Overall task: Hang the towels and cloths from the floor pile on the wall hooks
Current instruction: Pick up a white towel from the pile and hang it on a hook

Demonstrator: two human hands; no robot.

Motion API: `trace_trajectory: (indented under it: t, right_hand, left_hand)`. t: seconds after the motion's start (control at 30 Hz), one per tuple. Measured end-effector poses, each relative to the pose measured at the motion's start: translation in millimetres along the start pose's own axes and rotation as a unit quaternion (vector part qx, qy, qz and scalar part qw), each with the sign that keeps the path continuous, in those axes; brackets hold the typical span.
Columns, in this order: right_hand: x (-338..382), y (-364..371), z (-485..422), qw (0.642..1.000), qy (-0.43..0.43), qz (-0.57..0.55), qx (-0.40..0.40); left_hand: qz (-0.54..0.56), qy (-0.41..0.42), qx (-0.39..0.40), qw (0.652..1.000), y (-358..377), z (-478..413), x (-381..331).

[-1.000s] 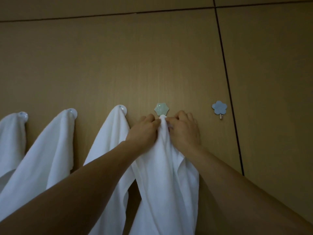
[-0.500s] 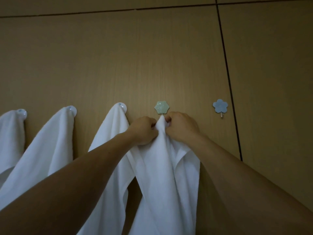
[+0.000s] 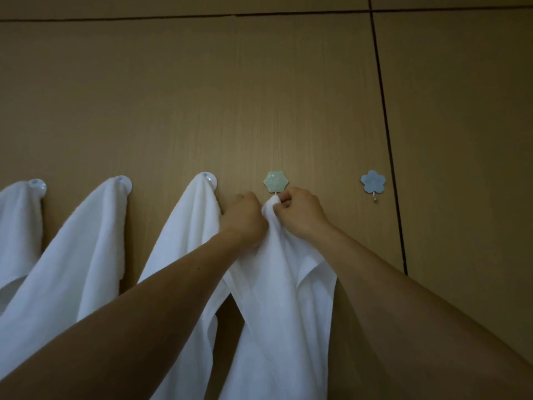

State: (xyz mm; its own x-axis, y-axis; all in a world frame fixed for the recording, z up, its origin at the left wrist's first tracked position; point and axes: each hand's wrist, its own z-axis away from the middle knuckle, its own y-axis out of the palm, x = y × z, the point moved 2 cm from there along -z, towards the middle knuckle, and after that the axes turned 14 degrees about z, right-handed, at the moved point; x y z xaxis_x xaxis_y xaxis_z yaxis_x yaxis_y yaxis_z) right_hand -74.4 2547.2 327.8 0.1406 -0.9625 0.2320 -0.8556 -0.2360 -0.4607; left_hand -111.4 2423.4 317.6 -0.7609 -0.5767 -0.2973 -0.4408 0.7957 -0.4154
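Observation:
A white towel point(image 3: 277, 298) hangs down from both my hands, its bunched top held just under the green flower hook point(image 3: 275, 181). My left hand point(image 3: 245, 217) grips the towel's top from the left. From the right, my right hand point(image 3: 300, 215) pinches the same bunch at the hook's small metal pin. Whether the cloth sits on the pin is hidden by my fingers. Three more white towels hang on round white hooks to the left: one point(image 3: 184, 241), one point(image 3: 75, 255) and one point(image 3: 17, 232).
A blue flower hook point(image 3: 372, 181) with a bare metal pin is on the wooden wall point(image 3: 259, 96) to the right. A dark vertical panel seam point(image 3: 389, 140) runs just right of it. The floor pile is out of view.
Both hands have curled tighter round the towel's top and stayed just under the green hook. The towel bunch has dropped slightly below the pin and the view has shifted a little.

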Motion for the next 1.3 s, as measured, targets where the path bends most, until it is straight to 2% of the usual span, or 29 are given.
trace_trajectory:
  t: [0.07, 0.1, 0.13, 0.2, 0.27, 0.37, 0.47, 0.57, 0.63, 0.7, 0.73, 0.83, 0.87, 0.9, 1.0, 1.03, 1.07, 1.1, 1.2, 1.3]
  right_hand:
    - [-1.1, 2.4, 0.9, 1.0, 0.012, -0.018, 0.004]
    - [-1.1, 4.6, 2.1, 1.0, 0.016, -0.018, 0.001]
    - [-1.1, 7.4, 3.9, 1.0, 0.016, -0.009, -0.007]
    - [-1.0, 12.9, 7.9, 1.0, 0.013, 0.011, -0.025]
    - [-1.8, 16.2, 12.1, 0.999, 0.014, 0.023, -0.035]
    - [-4.4, 16.5, 17.1, 0.998, 0.033, 0.042, -0.025]
    - [-9.5, 19.7, 29.5, 0.998, 0.054, 0.013, 0.028]
    - [-18.0, 28.3, 49.2, 0.989, 0.104, -0.078, 0.074]
    - [-21.1, 39.1, 63.7, 0.979, 0.128, -0.141, 0.076]
    - [-24.2, 49.0, 80.6, 0.971, 0.143, -0.184, 0.05]
    - [-27.4, 52.9, 89.0, 0.971, 0.143, -0.189, 0.036]
    - [-40.8, 57.0, 109.5, 0.972, 0.127, -0.198, 0.011]
    - [-45.5, 57.0, 112.8, 0.972, 0.122, -0.199, 0.013]
    - [-48.4, 56.2, 115.1, 0.972, 0.116, -0.202, 0.019]
    - [-59.5, 51.2, 114.0, 0.974, 0.119, -0.19, 0.002]
    - [-63.6, 48.1, 113.2, 0.976, 0.126, -0.174, -0.017]
    - [-67.7, 45.9, 112.4, 0.977, 0.131, -0.163, -0.031]
    - [-70.1, 44.8, 112.5, 0.979, 0.131, -0.155, -0.033]
    - [-67.1, 47.2, 118.4, 0.982, 0.137, -0.123, -0.031]
    - [-56.4, 53.6, 133.0, 0.979, 0.132, -0.148, -0.05]
  left_hand:
    - [-0.034, 0.081, -0.12, 0.989, 0.0, 10.1, 3.3]
    - [-0.043, 0.117, -0.131, 0.983, 0.3, 14.1, 3.4]
    - [-0.053, 0.131, -0.106, 0.984, 2.3, 17.1, 3.0]
    - [-0.079, 0.103, -0.024, 0.991, 10.8, 23.3, 3.7]
    - [-0.046, 0.099, 0.004, 0.994, 18.6, 32.8, 2.6]
    - [0.144, 0.049, 0.033, 0.988, 21.6, 46.5, -1.9]
    - [0.28, -0.022, 0.066, 0.957, 20.7, 56.8, -1.8]
    - [0.376, -0.101, 0.017, 0.921, 26.6, 73.2, 5.6]
    - [0.442, -0.159, 0.001, 0.883, 33.5, 83.4, 8.4]
    - [0.517, -0.194, 0.024, 0.834, 42.8, 92.0, 8.7]
    - [0.53, -0.201, 0.042, 0.822, 46.7, 96.5, 9.9]
    - [0.475, -0.173, 0.072, 0.86, 49.3, 109.4, 14.5]
    - [0.481, -0.176, 0.078, 0.855, 48.6, 112.0, 17.4]
    - [0.513, -0.193, 0.087, 0.832, 47.0, 114.1, 20.9]
    - [0.63, -0.287, 0.118, 0.712, 46.0, 118.2, 34.3]
    - [0.64, -0.314, 0.121, 0.69, 47.8, 119.6, 37.2]
    - [0.638, -0.332, 0.111, 0.686, 50.2, 120.9, 38.0]
    - [0.626, -0.339, 0.089, 0.696, 52.9, 122.3, 38.5]
    - [0.557, -0.309, 0.016, 0.771, 62.8, 126.6, 38.2]
    - [0.546, -0.237, -0.045, 0.803, 73.7, 138.7, 41.7]
